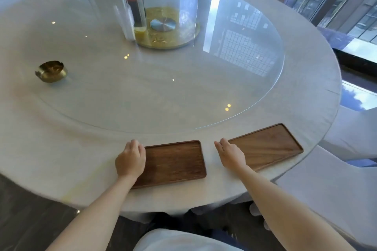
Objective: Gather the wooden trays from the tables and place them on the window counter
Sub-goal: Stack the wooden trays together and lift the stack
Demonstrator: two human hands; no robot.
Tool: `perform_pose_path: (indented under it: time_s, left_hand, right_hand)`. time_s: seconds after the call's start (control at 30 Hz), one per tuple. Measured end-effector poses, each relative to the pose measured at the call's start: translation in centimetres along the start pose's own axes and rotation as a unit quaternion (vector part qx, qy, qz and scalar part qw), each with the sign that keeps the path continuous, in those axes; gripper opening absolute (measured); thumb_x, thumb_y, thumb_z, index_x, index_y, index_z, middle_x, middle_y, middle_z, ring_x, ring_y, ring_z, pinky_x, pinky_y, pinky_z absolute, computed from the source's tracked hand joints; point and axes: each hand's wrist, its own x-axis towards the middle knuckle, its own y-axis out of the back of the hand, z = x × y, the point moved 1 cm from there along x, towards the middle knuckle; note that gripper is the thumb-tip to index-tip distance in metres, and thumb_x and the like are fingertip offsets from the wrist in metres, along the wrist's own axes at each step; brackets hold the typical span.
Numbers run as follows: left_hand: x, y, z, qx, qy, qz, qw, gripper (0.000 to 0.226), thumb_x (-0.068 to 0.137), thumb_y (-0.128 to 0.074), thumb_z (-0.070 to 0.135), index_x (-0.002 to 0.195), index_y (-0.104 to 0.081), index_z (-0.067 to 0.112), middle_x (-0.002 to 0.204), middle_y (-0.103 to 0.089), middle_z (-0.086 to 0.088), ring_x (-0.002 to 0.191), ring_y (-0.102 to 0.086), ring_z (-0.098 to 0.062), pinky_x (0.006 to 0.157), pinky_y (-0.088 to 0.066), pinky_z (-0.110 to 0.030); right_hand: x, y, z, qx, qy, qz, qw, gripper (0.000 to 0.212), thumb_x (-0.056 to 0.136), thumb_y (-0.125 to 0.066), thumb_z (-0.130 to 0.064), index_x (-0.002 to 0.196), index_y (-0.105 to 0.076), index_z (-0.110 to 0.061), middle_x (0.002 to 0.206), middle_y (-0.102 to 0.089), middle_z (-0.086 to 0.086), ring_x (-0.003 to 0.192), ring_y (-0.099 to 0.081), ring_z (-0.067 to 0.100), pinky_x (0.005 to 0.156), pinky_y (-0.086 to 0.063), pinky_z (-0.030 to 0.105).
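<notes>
Two dark wooden trays lie flat near the front edge of a round white table [61,159]. The nearer tray [175,162] is in front of me; my left hand [130,160] rests over its left end, fingers curled at the edge. The second tray [267,144] sits to the right, angled along the table's rim. My right hand [230,154] lies at that tray's left end, fingers together and touching its edge. Whether either hand grips its tray is not clear. Both trays are empty.
A glass turntable [204,91] covers the table's middle, carrying a tall clear pitcher [130,6] and a gold centre disc [165,32]. A brass ashtray [52,71] sits at the left. White-covered chairs [336,189] stand at the right; windows and a dark counter [346,40] lie beyond.
</notes>
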Motion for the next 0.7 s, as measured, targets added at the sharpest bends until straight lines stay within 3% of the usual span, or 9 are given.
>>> perform_pose_path:
  time_s: [0.13,0.23,0.4,0.57,0.7]
  left_hand:
    - [-2.2,-2.5,7.2,0.0,-0.045,-0.004,0.999,0.04,0.085,-0.035,0.027,0.07,-0.055,-0.005,0.071,-0.066,-0.026,0.047,-0.061,-0.045,0.043,-0.048,-0.04]
    - [-4.0,-4.6,12.7,-0.017,-0.022,-0.022,0.999,0.033,0.094,-0.041,0.021,0.087,-0.056,-0.007,0.095,-0.066,-0.026,0.073,-0.065,-0.049,0.063,-0.049,-0.044]
    - [-6.1,-7.5,20.0,0.001,0.027,-0.066,0.997,0.03,0.097,-0.034,0.021,0.102,-0.051,-0.003,0.118,-0.06,-0.023,0.098,-0.06,-0.046,0.078,-0.046,-0.042]
    - [-7.9,-10.0,22.5,0.061,0.056,-0.108,0.991,0.039,0.099,-0.025,0.029,0.11,-0.049,0.0,0.118,-0.063,-0.023,0.106,-0.06,-0.041,0.083,-0.047,-0.041]
    - [-8.7,-11.3,22.9,0.112,0.084,-0.161,0.977,0.049,0.099,-0.021,0.037,0.117,-0.05,0.002,0.12,-0.062,-0.02,0.109,-0.059,-0.037,0.085,-0.046,-0.039]
  right_hand:
    - [1.5,3.6,4.9,0.027,0.004,0.034,0.999,0.039,0.098,-0.026,-0.039,0.104,-0.047,-0.007,0.097,-0.065,0.021,0.096,-0.06,0.04,0.069,-0.037,0.036]
    - [1.8,6.7,9.8,0.018,0.028,0.047,0.998,0.035,0.099,-0.025,-0.04,0.098,-0.043,-0.01,0.084,-0.063,0.016,0.09,-0.062,0.038,0.066,-0.037,0.035]
    - [2.6,10.6,18.1,0.012,0.024,0.053,0.998,0.039,0.098,-0.026,-0.042,0.105,-0.042,-0.007,0.095,-0.067,0.019,0.093,-0.062,0.036,0.071,-0.041,0.039]
    - [3.6,11.9,22.4,-0.014,0.035,0.05,0.998,0.042,0.099,-0.027,-0.04,0.114,-0.043,-0.004,0.1,-0.066,0.018,0.096,-0.062,0.035,0.066,-0.035,0.034]
    - [4.2,11.6,23.7,-0.005,0.013,0.017,1.0,0.042,0.098,-0.028,-0.04,0.114,-0.042,-0.004,0.109,-0.065,0.019,0.101,-0.06,0.036,0.069,-0.04,0.038]
